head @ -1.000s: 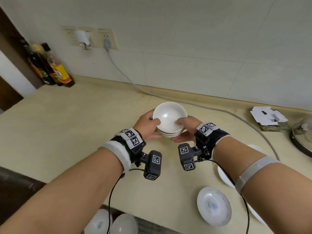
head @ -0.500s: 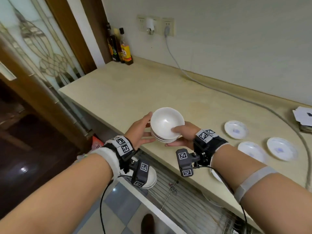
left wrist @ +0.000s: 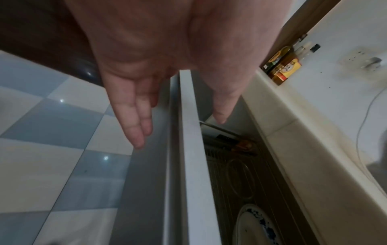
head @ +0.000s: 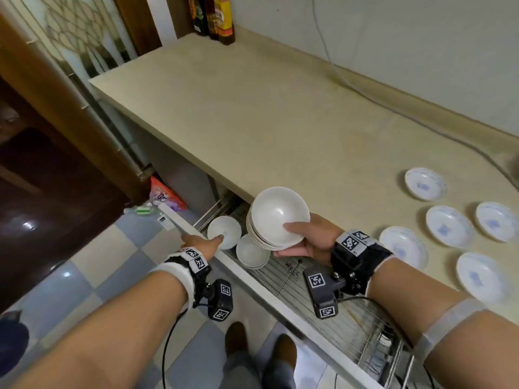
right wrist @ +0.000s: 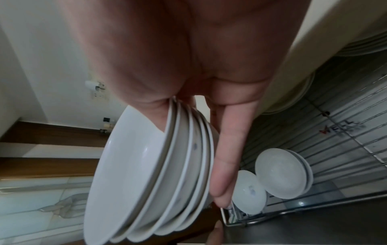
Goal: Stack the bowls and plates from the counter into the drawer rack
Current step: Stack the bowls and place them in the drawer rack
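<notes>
In the head view, a nested stack of white bowls (head: pixel 276 217) is held by the right hand (head: pixel 309 240), with the thumb laid inside the top bowl and the fingers curled under the lowest one; the stack is tilted and is carried above the open drawer rack (head: pixel 323 301), not yet set down. Two bowls in the rack (head: pixel 251 252) are already seen below it, so a part of the work is judged as done. Five blue-patterned plates (head: pixel 449 226) are still left on the counter (head: pixel 280 122), well apart from the drawer. The left hand (head: pixel 200 245) is placed at the white drawer front (head: pixel 252 279) with nothing held. In the left wrist view, the fingers (left wrist: pixel 134 122) are shown straight and apart, on either side of the top edge of the drawer front, and part of a blue-rimmed dish (left wrist: pixel 253 227) is seen lying in the rack. In the right wrist view, the stack is counted as about five bowls, pinched between thumb and fingers, and the rack bowls lie just below. The task is judged as roughly at the middle: this stack and then all plates remain.
</notes>
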Demonstrator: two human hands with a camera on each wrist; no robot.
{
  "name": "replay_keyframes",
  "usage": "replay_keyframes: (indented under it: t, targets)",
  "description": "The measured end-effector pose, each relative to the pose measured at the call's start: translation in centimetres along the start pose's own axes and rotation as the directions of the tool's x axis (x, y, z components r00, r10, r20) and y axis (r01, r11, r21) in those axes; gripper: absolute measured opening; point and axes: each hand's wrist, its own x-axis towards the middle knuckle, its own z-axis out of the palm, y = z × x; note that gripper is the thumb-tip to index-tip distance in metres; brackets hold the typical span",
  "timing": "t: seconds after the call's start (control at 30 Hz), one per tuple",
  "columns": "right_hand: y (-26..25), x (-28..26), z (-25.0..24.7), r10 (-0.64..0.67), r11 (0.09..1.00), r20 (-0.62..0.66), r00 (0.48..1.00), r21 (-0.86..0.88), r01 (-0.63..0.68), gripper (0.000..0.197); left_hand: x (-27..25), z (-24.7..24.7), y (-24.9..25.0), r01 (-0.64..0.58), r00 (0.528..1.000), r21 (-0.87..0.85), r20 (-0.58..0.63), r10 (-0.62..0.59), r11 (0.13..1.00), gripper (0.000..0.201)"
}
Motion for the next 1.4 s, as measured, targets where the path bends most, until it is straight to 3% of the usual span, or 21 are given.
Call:
replay_keyframes:
  t: [0.07,0.1,0.2,0.3,0.33,0.47,0.6,0.8,1.0,1.13,1.4]
  targets:
    - [1.2,0.2,0.2,0.031,1.000,-0.010,0.999,-0.006,-0.031,0.046,2.2,1.4,-1.0,0.017,0.995,-0.109,0.102,-0.006,0.994,0.099]
    - [1.8,0.3,0.3,0.043,0.999,-0.015,0.999,-0.009,-0.043,0.047,2.6,1.7,-1.1,0.031,0.989,-0.160,0.144,-0.007,0.987,0.088]
    - [3.4,0.6,0.3,0.072,0.997,-0.009,0.997,-0.003,-0.072,0.047,0.4,1.4,-0.8,0.078,0.984,-0.278,0.178,-0.029,0.958,0.084]
    - [4.6,1.0,0.1,0.104,0.994,-0.005,0.995,-0.020,-0.104,0.042,-7.9,-1.8,1.3,0.075,0.971,-0.309,0.239,0.001,0.948,0.056]
    - [5.0,1.2,0.0,0.123,0.992,-0.015,0.992,-0.024,-0.123,0.039,-8.5,-2.1,1.3,0.075,0.969,-0.314,0.247,0.005,0.946,0.051]
    - [7.2,1.7,-0.9,0.221,0.974,-0.086,0.971,-0.036,-0.225,0.048,-8.9,-2.7,0.6,0.062,0.967,-0.298,0.256,0.017,0.952,0.046]
    - [9.4,2.2,-2.5,0.302,0.952,-0.139,0.943,-0.010,-0.306,0.045,-8.3,-3.4,-0.3,0.074,0.954,-0.277,0.300,0.013,0.958,0.042]
    - [13.2,5.3,-5.0,0.425,0.905,-0.254,0.869,0.093,-0.416,0.049,-7.6,-3.7,-2.1,0.065,0.945,-0.263,0.327,0.026,0.963,0.039]
    - [17.4,10.0,-6.6,0.456,0.890,-0.274,0.846,0.127,-0.439,0.045,-7.1,-2.8,-2.9,0.052,0.958,-0.320,0.283,0.044,0.946,0.042]
    - [20.1,12.5,-7.4,0.432,0.902,-0.294,0.852,0.144,-0.407,0.059,-6.7,-2.5,-3.2,0.042,0.968,-0.332,0.247,0.044,0.942,0.043]
    - [22.3,14.4,-7.4,0.427,0.903,-0.275,0.861,0.187,-0.388,0.064,-6.1,-2.1,-4.1,0.034,0.981,-0.369,0.188,0.039,0.929,0.058]
